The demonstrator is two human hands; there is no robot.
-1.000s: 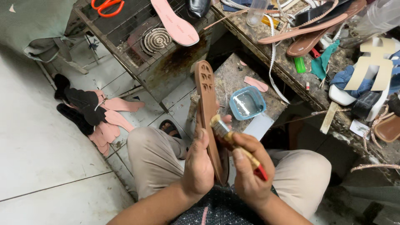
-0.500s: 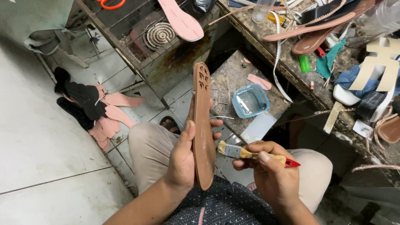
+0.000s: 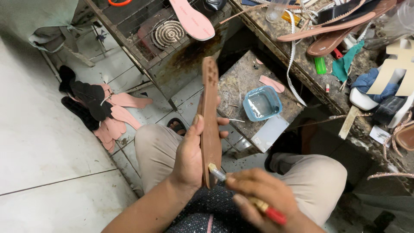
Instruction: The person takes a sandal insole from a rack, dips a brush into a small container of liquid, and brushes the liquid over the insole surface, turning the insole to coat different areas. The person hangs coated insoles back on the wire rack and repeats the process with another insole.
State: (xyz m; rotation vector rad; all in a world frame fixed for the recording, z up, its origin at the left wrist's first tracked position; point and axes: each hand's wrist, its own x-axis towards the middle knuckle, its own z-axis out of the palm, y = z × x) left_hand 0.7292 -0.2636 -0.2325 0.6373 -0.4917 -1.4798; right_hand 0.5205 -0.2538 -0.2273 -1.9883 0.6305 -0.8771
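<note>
A: What was seen at the far left?

B: A pile of pink and black sole cut-outs [image 3: 101, 113] was spread on the tiled floor [image 3: 39, 142], below a wire-mesh rack [image 3: 142, 26]. A round coiled part [image 3: 169, 33] and a pink insole [image 3: 192, 19] were laid on top of that rack.

A: And nearer the middle?

B: The left hand [image 3: 189, 155] was wrapped around a long brown sandal sole [image 3: 210, 121]. The sole was held upright on its narrow edge above the lap, its tip pointed away from the body. The thumb was pressed along the near face, and the fingertips were curled around the far edge.

A: How was the right hand occupied?

B: The right hand [image 3: 263, 200] was closed in a pinch around a small brush [image 3: 241, 192] with a red handle end. The bristle tip was set against the lower part of the sole, just beside the left palm.

A: What was noted beyond the sole?

B: A shallow blue tub [image 3: 261, 103] of clear liquid was placed on a low stained block [image 3: 246, 80], and a small pink piece [image 3: 272, 84] was laid just behind it.

A: And at the right?

B: A cluttered workbench [image 3: 310, 73] was seen, on which brown sandal soles [image 3: 332, 32], a white toothed strip [image 3: 292, 51], a green tube [image 3: 320, 65] and a blue cloth [image 3: 374, 83] were heaped. Whether anything lay under the heap could not be told.
</note>
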